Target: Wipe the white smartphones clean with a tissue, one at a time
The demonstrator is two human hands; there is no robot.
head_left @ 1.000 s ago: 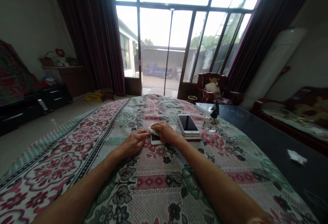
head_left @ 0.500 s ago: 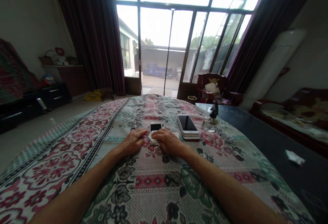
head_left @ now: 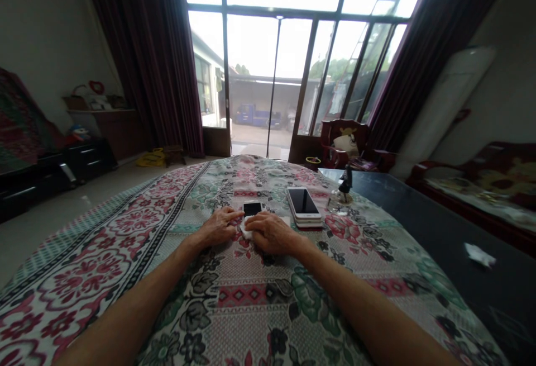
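Observation:
A small phone (head_left: 252, 208) with a dark screen lies on the flowered cloth, its near part covered by my right hand and a white tissue. My right hand (head_left: 272, 233) presses the crumpled tissue (head_left: 247, 234) against the phone with bent fingers. To the left, my left hand (head_left: 218, 227) rests on the cloth, fingers stretched out and fingertips at the phone's left edge. Right of my right hand lies a stack of white phones (head_left: 304, 205), the top one with its dark screen facing up.
The patterned cloth (head_left: 243, 271) covers the table. A small dark figurine on a clear base (head_left: 345, 187) stands beyond the stack. At right, a crumpled white tissue (head_left: 479, 255) lies on a dark tabletop (head_left: 435, 232). Wooden chairs and tall glass doors are farther back.
My right hand has shifted slightly on the phone with the tissue. My left fingertips have edged a little closer to the phone's left side. The view has moved slightly.

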